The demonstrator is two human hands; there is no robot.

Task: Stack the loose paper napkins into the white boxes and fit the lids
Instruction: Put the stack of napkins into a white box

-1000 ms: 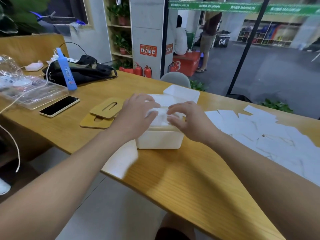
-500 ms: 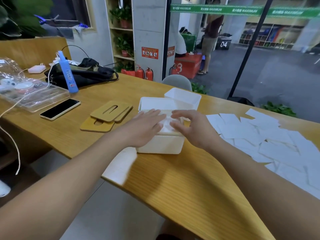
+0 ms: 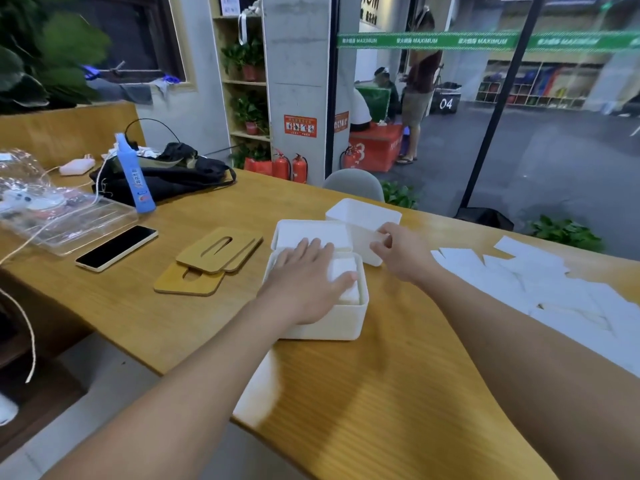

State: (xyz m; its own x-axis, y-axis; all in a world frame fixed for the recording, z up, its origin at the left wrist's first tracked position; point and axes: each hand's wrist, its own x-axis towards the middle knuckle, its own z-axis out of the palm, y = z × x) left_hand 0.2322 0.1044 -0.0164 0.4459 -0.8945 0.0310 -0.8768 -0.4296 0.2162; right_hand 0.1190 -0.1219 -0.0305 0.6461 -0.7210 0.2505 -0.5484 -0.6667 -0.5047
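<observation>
Left hand [image 3: 308, 285] lies flat, fingers straight, on soft napkins [image 3: 344, 271] in the smooth square near box [image 3: 329, 323]; right hand [image 3: 398, 252] pinches the far box [image 3: 360, 216] rim.

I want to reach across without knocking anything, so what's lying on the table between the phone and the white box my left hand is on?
In the head view, two wooden lids lie overlapped between the phone and the near white box under the left hand.

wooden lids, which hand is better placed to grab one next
Left. The left hand lies flat on the napkins in the near box, right beside the wooden lids; the right hand is across at the far box.
</observation>
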